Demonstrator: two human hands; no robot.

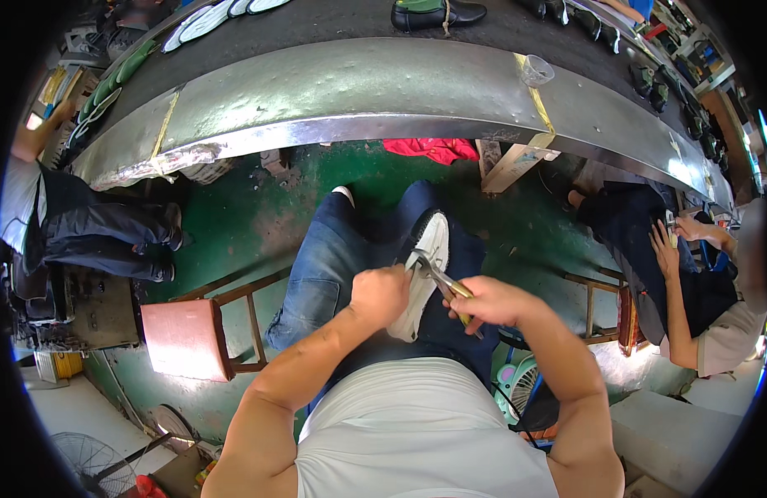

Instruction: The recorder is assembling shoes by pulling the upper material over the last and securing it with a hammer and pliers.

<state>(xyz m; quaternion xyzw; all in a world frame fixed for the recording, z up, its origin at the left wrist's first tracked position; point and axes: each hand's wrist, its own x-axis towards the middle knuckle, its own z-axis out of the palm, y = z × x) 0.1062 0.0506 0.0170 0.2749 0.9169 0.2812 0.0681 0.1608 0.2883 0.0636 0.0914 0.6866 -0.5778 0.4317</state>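
Note:
A shoe (434, 238) lies sole-up on my lap, its pale underside facing me and a dark rim round its toe. Against the left edge of the shoe, my left hand (381, 295) is closed, with the fingertips hidden. In my right hand (494, 302) is a pair of pincers (438, 276) with yellowish handles. The metal jaws rest over the middle of the sole, close to my left hand. Whether they grip anything is too small to tell.
A metal-edged conveyor (317, 83) crosses in front, carrying a dark shoe (437, 14) and pale soles. A clear cup (537, 70) sits on its rim. Co-workers are at left and right (705, 290). A brown stool (184, 339) is left; a small fan (520, 386) stands at my right.

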